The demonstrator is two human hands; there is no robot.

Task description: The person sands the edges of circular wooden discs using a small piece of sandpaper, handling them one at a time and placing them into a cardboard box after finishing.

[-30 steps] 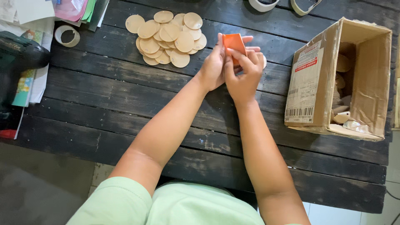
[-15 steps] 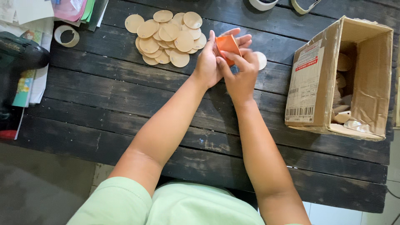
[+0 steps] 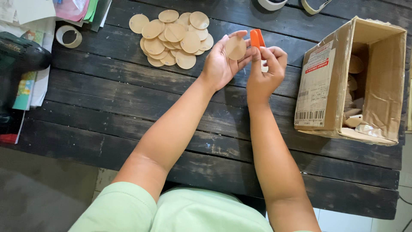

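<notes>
Orange pad point(image 3: 257, 38) lifted off round wooden disc point(image 3: 236, 47) (smooth, flat).

Dark, worn plank table point(image 3: 128, 107) fills the view; grey floor point(image 3: 38, 189) below; even, soft light.

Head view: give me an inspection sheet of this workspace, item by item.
Surface: dark wooden plank table, worn.
Job's things: left hand holds a round wooden disc; right hand holds a folded orange piece beside it.
Clutter: pile of wooden discs; open cardboard box on its side with wooden pieces inside; tape rolls; papers; dark power tool.
Grippers: both hands bare, raised over the table, each closed on its item.
Cables: thin dark cable at right edge.
Surroundings: grey floor below.
</notes>
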